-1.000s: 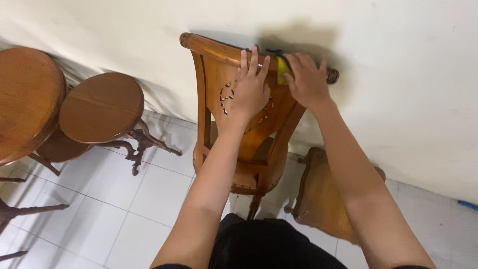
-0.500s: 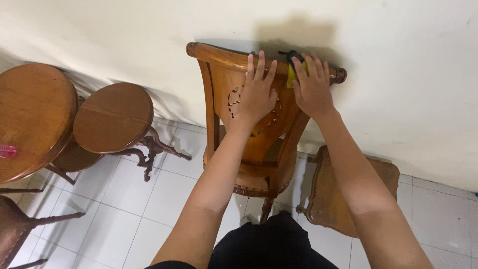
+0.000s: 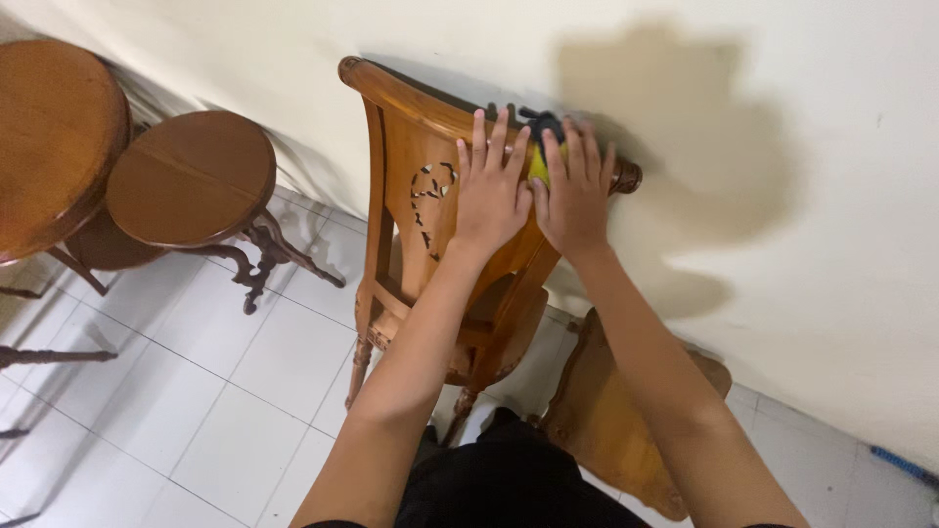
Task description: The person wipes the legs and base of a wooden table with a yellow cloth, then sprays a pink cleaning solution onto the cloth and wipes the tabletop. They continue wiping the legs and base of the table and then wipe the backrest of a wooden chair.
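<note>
Up on the top rail of the wooden chair [image 3: 421, 210], both hands sit side by side against the back. Left hand [image 3: 489, 191] lies flat with fingers spread, palm pressed on the carved panel just below the rail, fingertips reaching the rail's edge. Right hand [image 3: 574, 196], touching the left, presses down over a yellow sponge [image 3: 539, 164] with a dark scrubbing side; only a sliver of yellow and a dark bit peek out between the fingers, so how firmly it is gripped I cannot tell — it looks pinned under the fingers rather than pinched.

That sponge will be soft and light, squashing under any pressure, likely best held flat under the palm with the fingers wrapped over its far edge. The chair is another matter: stiff, solid, glossy hardwood, probably slick under a bare palm, and heavy enough to stay put; the top rail and side posts look the safest holds, while the pierced carving in the back panel seems the delicate part.

It stands against the cream wall [image 3: 782, 117], honey-brown, with scrolled rail ends and turned legs on the white tiled floor [image 3: 225, 391]. Beside its left stand two round wooden tables [image 3: 186, 176]; a low wooden stool [image 3: 626, 411] sits just at its right.
</note>
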